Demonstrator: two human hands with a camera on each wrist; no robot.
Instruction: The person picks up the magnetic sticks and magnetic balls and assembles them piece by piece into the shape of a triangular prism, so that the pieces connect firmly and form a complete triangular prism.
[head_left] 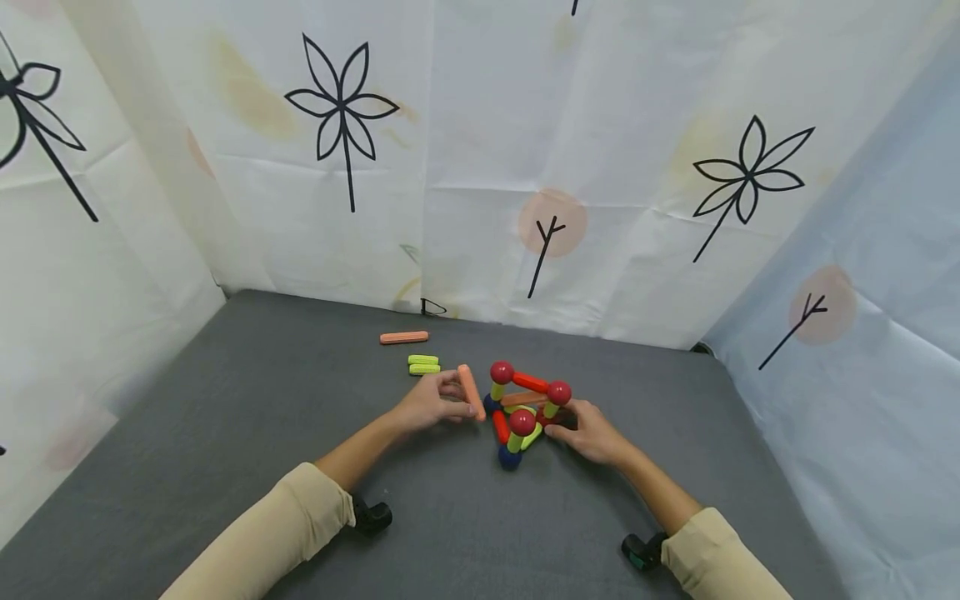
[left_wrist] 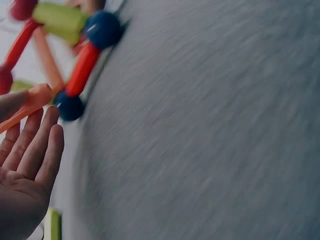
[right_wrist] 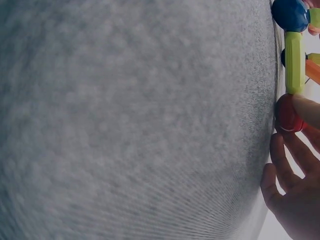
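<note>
A frame of magnetic-looking sticks and balls stands on the grey table, with a red ball (head_left: pixel 522 422) at a top corner and a blue ball (head_left: pixel 510 457) at its base. Red, yellow-green and orange sticks join its balls. Just left of it, my left hand (head_left: pixel 429 405) pinches a loose orange stick (head_left: pixel 471 392) between thumb and fingers. In the left wrist view, that stick's end lies close to the frame; contact cannot be told. On the other side, my right hand (head_left: pixel 594 435) holds a lower red ball (right_wrist: pixel 287 113) between thumb and fingers.
Two short yellow-green sticks (head_left: pixel 423 369) lie side by side beyond my left hand. Farther back is another orange stick (head_left: pixel 403 337). White patterned sheets (head_left: pixel 480 167) hang along the back and sides of the grey table (head_left: pixel 225 433).
</note>
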